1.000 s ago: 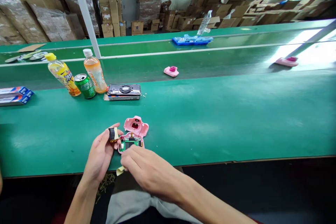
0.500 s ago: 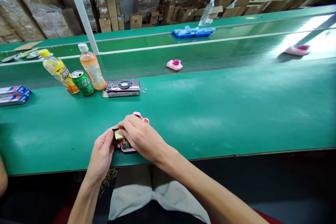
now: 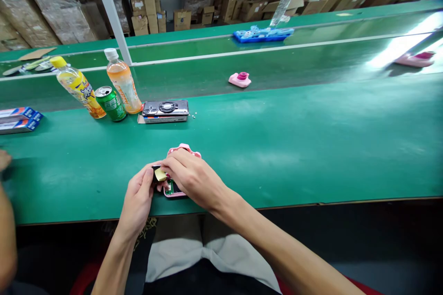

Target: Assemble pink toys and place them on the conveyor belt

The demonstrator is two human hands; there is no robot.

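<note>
A pink toy shell (image 3: 183, 150) with a green circuit board (image 3: 169, 188) inside lies near the front edge of the green table (image 3: 277, 147). My left hand (image 3: 138, 198) pinches a small black part with a yellowish pad (image 3: 159, 174) beside the shell. My right hand (image 3: 190, 177) lies over the shell, its fingers closed at the same small part. Most of the shell is hidden under that hand.
Two drink bottles (image 3: 121, 80), a green can (image 3: 110, 103) and a black device (image 3: 165, 109) stand at the left back. A pink part (image 3: 240, 79) rides the belt beyond, with a blue tray (image 3: 263, 33) farther off. Another person's arm (image 3: 7, 221) shows at the left edge.
My right hand came up from the table edge and settled over the pink shell at the small part. The left hand kept its pinch. Another person's arm has entered at the left.
</note>
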